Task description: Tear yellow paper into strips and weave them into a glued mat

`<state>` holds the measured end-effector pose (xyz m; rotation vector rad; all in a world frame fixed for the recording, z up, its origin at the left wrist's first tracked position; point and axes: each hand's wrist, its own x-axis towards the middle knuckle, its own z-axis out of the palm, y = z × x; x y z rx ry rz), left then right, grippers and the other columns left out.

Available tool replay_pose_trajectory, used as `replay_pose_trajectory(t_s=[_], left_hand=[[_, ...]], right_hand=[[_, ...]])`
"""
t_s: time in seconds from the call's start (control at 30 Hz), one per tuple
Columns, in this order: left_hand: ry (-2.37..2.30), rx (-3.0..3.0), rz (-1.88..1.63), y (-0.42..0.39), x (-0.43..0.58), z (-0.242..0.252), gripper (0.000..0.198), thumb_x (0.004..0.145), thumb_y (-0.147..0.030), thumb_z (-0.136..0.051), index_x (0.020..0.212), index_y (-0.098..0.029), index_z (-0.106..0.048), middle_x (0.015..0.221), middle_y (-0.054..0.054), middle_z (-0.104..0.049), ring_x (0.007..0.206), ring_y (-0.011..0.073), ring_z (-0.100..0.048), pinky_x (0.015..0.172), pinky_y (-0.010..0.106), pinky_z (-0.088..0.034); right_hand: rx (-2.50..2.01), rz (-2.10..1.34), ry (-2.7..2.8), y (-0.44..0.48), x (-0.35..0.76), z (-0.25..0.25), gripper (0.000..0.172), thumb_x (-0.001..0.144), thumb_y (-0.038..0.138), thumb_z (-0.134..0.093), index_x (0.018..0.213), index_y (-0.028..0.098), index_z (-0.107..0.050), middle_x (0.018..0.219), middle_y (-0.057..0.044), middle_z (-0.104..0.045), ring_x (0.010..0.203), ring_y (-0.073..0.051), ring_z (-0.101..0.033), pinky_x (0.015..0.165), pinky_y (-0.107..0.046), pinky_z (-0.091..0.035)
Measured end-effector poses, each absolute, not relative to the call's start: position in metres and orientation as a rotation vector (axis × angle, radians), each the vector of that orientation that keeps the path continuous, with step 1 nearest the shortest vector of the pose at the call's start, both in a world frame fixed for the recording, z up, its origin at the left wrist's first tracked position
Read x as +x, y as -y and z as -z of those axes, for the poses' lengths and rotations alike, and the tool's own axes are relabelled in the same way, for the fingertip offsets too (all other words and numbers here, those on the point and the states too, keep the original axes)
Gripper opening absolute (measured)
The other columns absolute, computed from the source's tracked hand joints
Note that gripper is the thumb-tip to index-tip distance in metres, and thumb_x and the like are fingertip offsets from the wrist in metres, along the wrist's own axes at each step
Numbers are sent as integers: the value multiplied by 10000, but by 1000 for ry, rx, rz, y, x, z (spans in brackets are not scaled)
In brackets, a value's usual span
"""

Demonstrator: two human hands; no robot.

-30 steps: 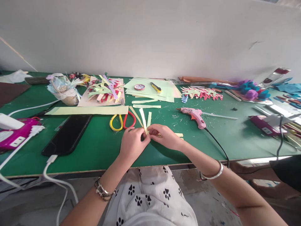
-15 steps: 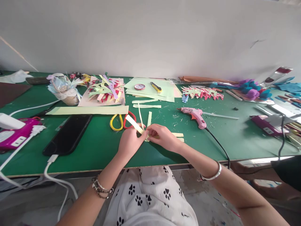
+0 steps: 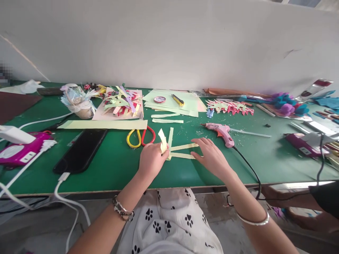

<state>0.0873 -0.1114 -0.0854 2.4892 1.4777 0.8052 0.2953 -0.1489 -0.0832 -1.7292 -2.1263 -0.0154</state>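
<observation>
Pale yellow-green paper strips [image 3: 182, 155] lie crossed on the green table in front of me, some reaching right and one pointing away. My left hand [image 3: 153, 155] is closed on the strips at the crossing, with a folded strip end [image 3: 162, 139] standing up beside the thumb. Over the right ends of two strips, my right hand [image 3: 212, 155] is spread, thumb and fingers apart, its fingertips touching or just above the paper. Scissors with one yellow and one red handle loop [image 3: 134, 138] lie just beyond my left hand.
A pink glue gun [image 3: 221, 132] lies to the right, its cord running off the front edge. Left are a black phone [image 3: 81, 151] and a magenta power strip [image 3: 25, 150]. Behind lie paper sheets [image 3: 189, 106], a yellow cutter [image 3: 178, 100] and a scrap pile [image 3: 124, 102]. Another person's legs show lower right.
My right hand has moved right from the crossing to the strip ends and its fingers have spread. The strip by my left thumb now stands more upright. The view has shifted slightly.
</observation>
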Motion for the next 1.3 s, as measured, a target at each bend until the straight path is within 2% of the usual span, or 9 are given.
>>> replay_pose_trajectory(t_s=[0.2,0.33,0.47,0.57,0.67,0.77,0.87,1.1,1.3], left_hand=[[-1467,2510,-812,111,87,85,131,769,-191,-506,720,-209,-626,623,-18,-666,580,153,-597,613,256,-429],[-1465,2506,-817,112,87,84,136,771,-192,-502,716,-206,-626,619,-17,-665,574,149,-591,614,253,-423],[-1461,2492,-830,112,87,85,131,775,-193,-505,720,-206,-623,620,-20,-664,574,146,-589,601,248,-411],[-1470,2492,-824,112,87,86,128,778,-190,-508,721,-210,-621,617,-26,-663,578,148,-588,594,248,-403],[-1485,2493,-821,112,87,86,132,781,-191,-504,726,-207,-623,606,-28,-658,577,149,-587,608,253,-405],[-1504,2515,-813,113,88,86,146,787,-197,-498,734,-207,-633,606,-22,-662,597,157,-593,651,268,-412],[-1518,2520,-801,113,88,87,131,789,-223,-519,766,-221,-648,572,-23,-653,619,170,-602,710,292,-417],[-1516,2497,-741,110,87,87,158,791,-310,-550,853,-237,-676,563,-16,-651,599,175,-590,787,334,-420],[-1500,2571,-819,108,87,90,166,752,-358,-600,738,-214,-682,637,10,-681,645,197,-615,764,341,-431]], right_hand=[[-1668,79,2249,148,303,98,315,848,197,-428,1148,174,-519,1151,-126,-530,1056,-255,-497,802,-411,-465],[-1783,-22,2250,144,302,91,268,843,216,-465,1100,184,-533,1062,-97,-560,978,-236,-523,757,-391,-441],[-1869,-89,2239,140,298,82,137,834,209,-467,937,202,-557,956,-62,-594,931,-245,-504,774,-448,-352],[-1837,-261,2243,137,297,79,103,827,170,-439,864,194,-532,871,-36,-607,878,-215,-510,796,-443,-305],[-1805,-497,2171,136,301,76,117,809,214,-475,913,203,-526,751,10,-579,751,-166,-523,790,-404,-310],[-1694,-786,2024,135,306,66,200,800,296,-490,976,212,-536,642,47,-488,604,-118,-478,656,-297,-348],[-1558,-1056,1896,132,304,51,227,799,326,-471,958,188,-557,583,52,-424,515,-92,-393,512,-234,-306],[-1259,-1241,1929,109,268,28,163,755,178,-462,867,169,-580,590,48,-451,529,-72,-385,493,-210,-288],[-1004,-1522,1783,90,240,35,135,746,159,-476,852,150,-559,658,26,-516,567,-78,-444,530,-216,-341]])
